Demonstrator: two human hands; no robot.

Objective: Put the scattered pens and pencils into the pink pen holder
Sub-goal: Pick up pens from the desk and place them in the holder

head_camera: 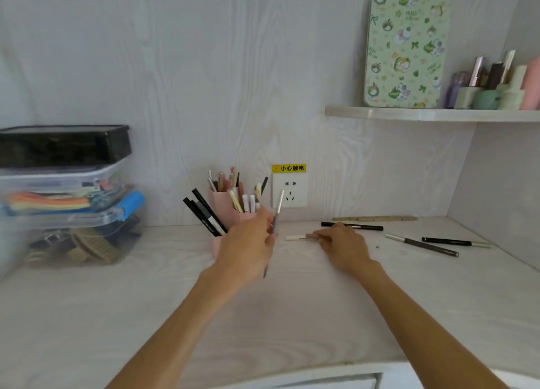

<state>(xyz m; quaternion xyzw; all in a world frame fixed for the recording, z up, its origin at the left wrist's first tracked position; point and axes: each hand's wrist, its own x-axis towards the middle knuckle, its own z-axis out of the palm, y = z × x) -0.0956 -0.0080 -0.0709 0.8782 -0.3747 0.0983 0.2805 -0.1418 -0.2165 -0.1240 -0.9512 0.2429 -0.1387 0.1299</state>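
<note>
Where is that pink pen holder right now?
The pink pen holder stands at the back of the desk, left of the wall socket, just beyond the left hand.

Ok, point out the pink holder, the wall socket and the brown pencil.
pink holder (221, 204), head view, its left compartment's front wall.
wall socket (290, 194), head view, its faceplate's middle.
brown pencil (422, 245), head view, mid-shaft.

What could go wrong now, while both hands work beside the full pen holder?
1. The pink pen holder is already crowded, so the pen in the left hand may catch on others and perhaps tip it.
2. The right hand grips the pale pen only at its end; it might slip.
</note>
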